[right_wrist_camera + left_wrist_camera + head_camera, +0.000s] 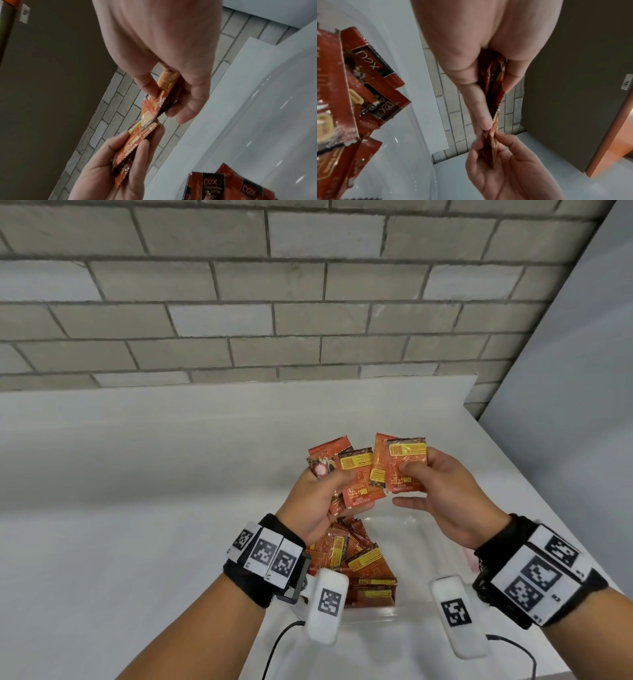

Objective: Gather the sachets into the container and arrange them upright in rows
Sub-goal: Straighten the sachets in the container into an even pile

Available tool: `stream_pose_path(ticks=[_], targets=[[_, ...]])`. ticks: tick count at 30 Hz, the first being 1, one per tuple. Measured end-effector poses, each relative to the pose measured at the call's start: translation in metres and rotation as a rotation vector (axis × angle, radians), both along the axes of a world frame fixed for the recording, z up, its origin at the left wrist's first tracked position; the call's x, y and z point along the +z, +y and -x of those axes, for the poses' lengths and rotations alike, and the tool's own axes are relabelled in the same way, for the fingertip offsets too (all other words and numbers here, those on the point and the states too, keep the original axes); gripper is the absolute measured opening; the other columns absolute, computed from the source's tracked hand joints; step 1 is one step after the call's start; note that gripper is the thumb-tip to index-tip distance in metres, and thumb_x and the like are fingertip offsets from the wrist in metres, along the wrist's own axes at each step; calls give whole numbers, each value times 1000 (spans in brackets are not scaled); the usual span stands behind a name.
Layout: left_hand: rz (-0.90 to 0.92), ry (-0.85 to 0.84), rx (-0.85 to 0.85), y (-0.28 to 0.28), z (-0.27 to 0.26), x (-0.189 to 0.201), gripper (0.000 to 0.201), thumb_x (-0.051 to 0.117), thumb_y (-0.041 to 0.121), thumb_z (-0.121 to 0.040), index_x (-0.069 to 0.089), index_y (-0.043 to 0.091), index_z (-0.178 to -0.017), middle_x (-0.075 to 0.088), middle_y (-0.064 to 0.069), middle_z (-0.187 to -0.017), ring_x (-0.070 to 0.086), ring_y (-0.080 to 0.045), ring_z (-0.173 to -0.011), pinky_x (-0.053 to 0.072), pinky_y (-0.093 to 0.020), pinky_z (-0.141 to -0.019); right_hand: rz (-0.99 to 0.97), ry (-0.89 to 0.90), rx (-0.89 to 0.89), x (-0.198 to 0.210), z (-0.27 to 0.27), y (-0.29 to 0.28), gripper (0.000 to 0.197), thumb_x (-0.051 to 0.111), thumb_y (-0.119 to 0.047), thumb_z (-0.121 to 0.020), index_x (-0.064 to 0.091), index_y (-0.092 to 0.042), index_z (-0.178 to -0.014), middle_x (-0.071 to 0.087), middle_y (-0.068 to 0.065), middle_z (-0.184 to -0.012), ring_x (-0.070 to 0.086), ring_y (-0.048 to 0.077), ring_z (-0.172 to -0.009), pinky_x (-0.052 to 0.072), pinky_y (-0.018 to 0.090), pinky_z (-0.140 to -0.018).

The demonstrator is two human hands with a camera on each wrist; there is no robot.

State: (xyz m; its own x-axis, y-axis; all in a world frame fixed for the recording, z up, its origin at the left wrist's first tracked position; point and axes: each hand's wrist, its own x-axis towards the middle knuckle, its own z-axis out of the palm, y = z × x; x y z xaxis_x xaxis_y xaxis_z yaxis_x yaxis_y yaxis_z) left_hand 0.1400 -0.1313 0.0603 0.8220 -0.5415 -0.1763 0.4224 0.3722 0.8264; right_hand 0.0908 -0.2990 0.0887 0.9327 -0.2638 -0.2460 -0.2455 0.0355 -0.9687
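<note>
Holding sachets in both hands above the clear container (404,613), the person is working over a white table (137,474). The left hand (317,505) is gripping a fanned bunch of sachets (346,470) between thumb and fingers; three faces are showing plainly in the head view, with more edges tucked behind (the exact number cannot be told). The right hand (435,494) is pinching two sachets (402,467), thumb on the front one, the lower fingers hanging relaxed beneath. The two bunches are sitting just beside each other, corners nearly touching, above the far rim of the container.

Inside the container, a heap of red-and-orange sachets (356,563) is lying along its left side, some standing on edge, others leaning or flat; at least eight are showing, though the overlap is hiding the true count. The right half of the container is showing its bare floor.

The sachets are carrying yellow panels of small print, too fine to read. In the right wrist view, two sachets in the container (228,188) are showing "D2X" on black panels, one with "BLACK" below it. Behind the table, a grey brick wall (274,302) is rising.
</note>
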Motion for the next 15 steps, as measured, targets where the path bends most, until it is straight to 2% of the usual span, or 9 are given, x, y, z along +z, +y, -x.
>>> stream_pose_path(ticks=[3,5,11,13,15], targets=[[-110,-126,-14,-1,2,-5,15,54,7,-93,63,14,-103,74,-1,-97,70,-20,-91,60,-32,-64,39,29,78,-2,4,0,22,53,-5,-93,58,-10,-114,69,14,-107,68,24,-88,59,37,-76],[-133,-149,-22,-2,3,-7,16,55,11,-93,63,14,-107,73,-1,-101,70,-20,-95,60,-33,-65,58,40,129,-3,5,0,25,55,-3,-92,59,-10,-116,70,12,-106,69,26,-92,59,33,-73],[21,128,-60,1,-1,-4,18,43,10,-96,57,4,-106,69,-18,-99,69,-33,-86,56,-45,-73,73,5,100,-2,7,-6,26,53,0,-92,60,-9,-116,72,9,-103,70,20,-86,59,28,-68],[27,124,-64,3,-2,-5,15,45,7,-96,58,5,-103,70,-17,-96,70,-33,-84,56,-46,-74,37,-10,91,-1,6,-10,26,51,-1,-93,60,-7,-116,71,9,-104,70,18,-84,57,26,-66],[11,50,-69,4,-2,-6,11,52,6,-92,62,8,-96,72,-16,-93,70,-30,-83,56,-44,-75,-33,-13,83,1,4,-13,24,49,-2,-94,61,-6,-115,71,9,-103,69,17,-84,55,26,-67]])
